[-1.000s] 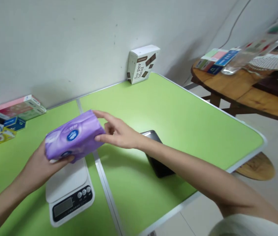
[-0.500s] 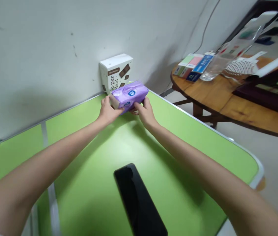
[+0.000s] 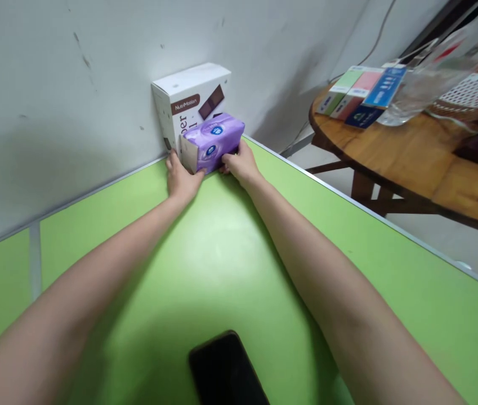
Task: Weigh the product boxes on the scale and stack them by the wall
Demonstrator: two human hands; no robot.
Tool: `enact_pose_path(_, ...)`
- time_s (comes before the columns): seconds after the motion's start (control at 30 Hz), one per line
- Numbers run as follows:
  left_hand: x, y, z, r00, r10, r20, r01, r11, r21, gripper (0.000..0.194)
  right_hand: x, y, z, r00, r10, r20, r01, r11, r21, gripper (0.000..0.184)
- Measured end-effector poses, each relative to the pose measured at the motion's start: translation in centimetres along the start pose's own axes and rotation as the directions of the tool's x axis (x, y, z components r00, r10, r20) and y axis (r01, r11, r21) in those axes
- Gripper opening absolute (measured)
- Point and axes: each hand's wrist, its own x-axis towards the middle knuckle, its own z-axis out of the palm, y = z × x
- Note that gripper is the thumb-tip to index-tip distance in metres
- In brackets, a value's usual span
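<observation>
A purple tissue pack [image 3: 215, 140] with blue round labels stands on the green table [image 3: 217, 242], in front of a white NutriMotion box [image 3: 194, 84] that leans or stands close to the wall. My left hand [image 3: 182, 179] grips the pack's left end, thumb at the front lower edge and fingers behind. At its right end my right hand [image 3: 241, 163] holds the lower side, some fingers hidden beneath or behind. Part of the box's front is covered by the pack. Nearer to me, a black phone [image 3: 228, 371] lies on the table, cut off by the lower edge.
To the right is a round wooden table [image 3: 416, 163] bearing small coloured boxes [image 3: 359, 93], a clear plastic bottle [image 3: 411, 93] and a white perforated item [image 3: 470, 93]. A wall [image 3: 95, 73] borders the green table's far side.
Both hands have lowered the tissue pack to the tabletop, close against the white box. The camera has moved nearer, so the phone sits lower in view.
</observation>
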Motion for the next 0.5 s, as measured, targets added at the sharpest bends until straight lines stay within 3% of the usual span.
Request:
enact_pose_path(0.23, -0.9, 0.4, -0.7, 0.996, 0.050, 0.079, -0.052, 0.998, 0.023, 0.083, -0.5, 0.2, 0.2, 0.997, -0.015, -0.082, 0.017, 1.000, 0.023, 0.065)
enact_pose_path(0.37, -1.1, 0.4, -0.7, 0.996, 0.004, 0.093, 0.000, 0.999, -0.040, 0.087, -0.7, 0.8, 0.4, 0.990, -0.064, -0.128, 0.060, 0.997, -0.039, 0.067)
enact_pose_path(0.5, -3.7, 0.8, -2.5, 0.975, -0.047, 0.215, 0.079, 0.986, -0.146, 0.092, -1.5, 0.3, 0.3, 0.986, -0.160, -0.050, 0.150, 0.976, -0.159, 0.070)
